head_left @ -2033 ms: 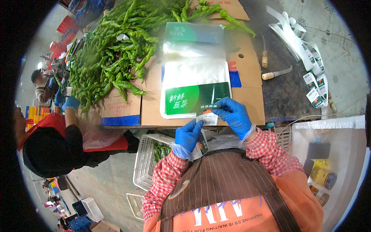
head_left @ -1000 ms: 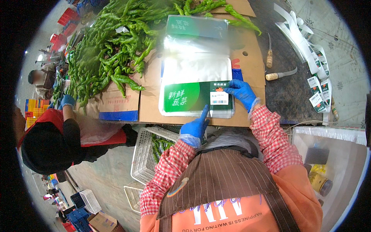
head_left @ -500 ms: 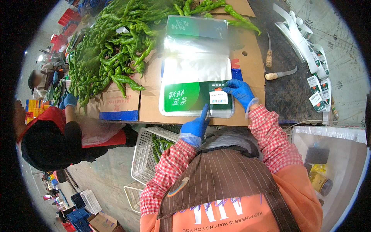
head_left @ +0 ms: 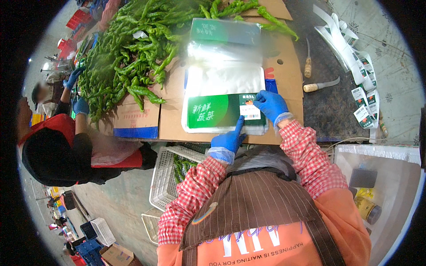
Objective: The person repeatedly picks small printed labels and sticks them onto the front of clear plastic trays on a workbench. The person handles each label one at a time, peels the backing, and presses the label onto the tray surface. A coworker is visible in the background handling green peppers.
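A flat plastic bag [head_left: 208, 108] with a green printed band lies before me on the cardboard. On the right part of its band sits a label [head_left: 249, 111], dark at the top and white below. My left hand [head_left: 227, 141] touches the label's lower left edge with a stretched index finger; its other fingers are curled. At the label's right edge is my right hand [head_left: 271, 105], fingertips drawn together on that edge. Both hands wear blue gloves. Beyond the bag lies another green-and-clear bag [head_left: 226, 31], partly blurred by glare.
Green peppers [head_left: 128, 57] are heaped at the far left. Two hooked knives, one with a wooden handle [head_left: 310, 88], lie to the right near a strip of labels [head_left: 366, 106]. A white crate [head_left: 165, 177] stands below the table edge. A co-worker [head_left: 53, 150] reaches toward the peppers.
My right hand has shifted slightly left and down along the label. My left index fingertip has moved a little right and up onto its edge. The co-worker's second blue-gloved hand now shows.
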Motion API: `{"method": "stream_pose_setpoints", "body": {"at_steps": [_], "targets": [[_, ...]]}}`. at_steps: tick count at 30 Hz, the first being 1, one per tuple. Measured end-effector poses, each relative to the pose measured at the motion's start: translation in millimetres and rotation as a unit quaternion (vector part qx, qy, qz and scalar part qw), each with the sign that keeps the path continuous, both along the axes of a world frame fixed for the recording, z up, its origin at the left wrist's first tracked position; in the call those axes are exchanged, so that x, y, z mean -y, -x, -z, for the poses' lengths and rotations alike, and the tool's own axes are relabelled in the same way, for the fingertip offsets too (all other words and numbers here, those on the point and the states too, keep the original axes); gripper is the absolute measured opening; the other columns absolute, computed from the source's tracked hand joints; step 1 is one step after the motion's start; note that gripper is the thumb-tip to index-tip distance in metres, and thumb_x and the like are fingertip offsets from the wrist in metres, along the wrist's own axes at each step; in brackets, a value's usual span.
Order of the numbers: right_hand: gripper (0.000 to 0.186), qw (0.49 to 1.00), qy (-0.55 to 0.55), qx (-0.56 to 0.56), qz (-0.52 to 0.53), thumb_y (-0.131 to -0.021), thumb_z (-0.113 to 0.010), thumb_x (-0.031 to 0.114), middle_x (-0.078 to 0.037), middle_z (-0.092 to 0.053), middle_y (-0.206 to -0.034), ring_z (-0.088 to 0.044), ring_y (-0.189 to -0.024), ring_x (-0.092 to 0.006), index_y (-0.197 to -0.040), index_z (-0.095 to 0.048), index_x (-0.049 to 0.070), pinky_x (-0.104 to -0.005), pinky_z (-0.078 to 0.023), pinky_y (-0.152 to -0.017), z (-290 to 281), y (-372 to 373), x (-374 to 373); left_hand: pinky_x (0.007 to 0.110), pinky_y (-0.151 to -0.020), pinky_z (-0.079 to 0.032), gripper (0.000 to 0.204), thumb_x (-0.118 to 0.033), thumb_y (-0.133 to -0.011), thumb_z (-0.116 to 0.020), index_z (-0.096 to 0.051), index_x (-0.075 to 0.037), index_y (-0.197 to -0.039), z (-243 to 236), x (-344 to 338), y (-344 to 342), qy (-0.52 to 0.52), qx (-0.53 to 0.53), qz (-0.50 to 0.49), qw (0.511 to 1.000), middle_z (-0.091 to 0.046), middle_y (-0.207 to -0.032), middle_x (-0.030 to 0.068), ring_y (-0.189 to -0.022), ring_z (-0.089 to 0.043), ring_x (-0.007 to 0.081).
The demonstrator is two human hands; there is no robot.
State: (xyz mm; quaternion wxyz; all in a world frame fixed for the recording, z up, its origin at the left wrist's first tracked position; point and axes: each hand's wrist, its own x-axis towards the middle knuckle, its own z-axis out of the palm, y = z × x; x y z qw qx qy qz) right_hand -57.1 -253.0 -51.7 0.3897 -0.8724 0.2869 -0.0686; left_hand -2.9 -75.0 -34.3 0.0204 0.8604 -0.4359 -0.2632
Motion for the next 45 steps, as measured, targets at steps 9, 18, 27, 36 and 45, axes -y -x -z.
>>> {"method": "stream_pose_setpoints", "body": {"at_steps": [9,18,27,36,45], "targets": [[0.048,0.950,0.192,-0.230,-0.084,-0.067,-0.059,0.039,-0.019,-0.056,-0.082,-0.057,-0.074,-0.0295,-0.097,-0.046,0.003,-0.0369,-0.045,-0.064,-32,-24,11,0.040,-0.046,-0.042,0.053,-0.036,-0.079,-0.042,-0.019,-0.025,-0.126,8,-2,0,0.061,0.035,0.020,0.997,-0.055,-0.059,0.0173,-0.052,-0.055,0.0313],[0.043,0.997,0.003,-0.055,0.060,-0.067,-0.061,0.032,-0.009,-0.057,-0.080,-0.056,-0.074,-0.0247,-0.100,-0.047,0.009,-0.0317,-0.044,-0.067,-15,26,35,0.036,-0.052,-0.044,0.051,-0.031,-0.078,-0.048,-0.025,-0.031,-0.124,15,-23,-4,0.066,-0.049,-0.027,0.996,-0.057,-0.072,0.0179,-0.062,-0.057,0.0301],[0.031,0.958,0.043,0.132,-0.251,-0.059,-0.063,0.005,-0.006,-0.048,-0.101,-0.045,-0.095,-0.0216,-0.088,-0.059,0.015,-0.0294,-0.039,-0.082,-7,39,20,0.019,-0.060,-0.043,0.033,0.000,-0.076,-0.051,-0.050,-0.005,-0.108,8,-108,-1,0.307,-0.428,-0.328,0.784,-0.056,-0.085,0.0042,-0.064,-0.050,0.0068],[0.022,0.943,-0.067,0.056,-0.321,-0.058,-0.065,0.007,-0.006,-0.050,-0.092,-0.048,-0.089,-0.0212,-0.079,-0.062,0.013,-0.0285,-0.040,-0.079,-4,15,34,0.019,-0.059,-0.042,0.035,0.001,-0.073,-0.052,-0.050,-0.005,-0.108,2,-132,1,0.273,-0.392,-0.398,0.783,-0.055,-0.076,0.0047,-0.060,-0.051,0.0093],[0.016,0.930,-0.078,0.049,-0.355,-0.064,-0.063,0.010,-0.005,-0.048,-0.094,-0.046,-0.091,-0.0196,-0.080,-0.063,0.011,-0.0271,-0.038,-0.080,-2,12,39,0.019,-0.059,-0.042,0.036,0.000,-0.073,-0.052,-0.049,-0.004,-0.109,-9,-139,2,0.301,-0.372,-0.429,0.767,-0.055,-0.071,0.0056,-0.062,-0.052,0.0101]]}}
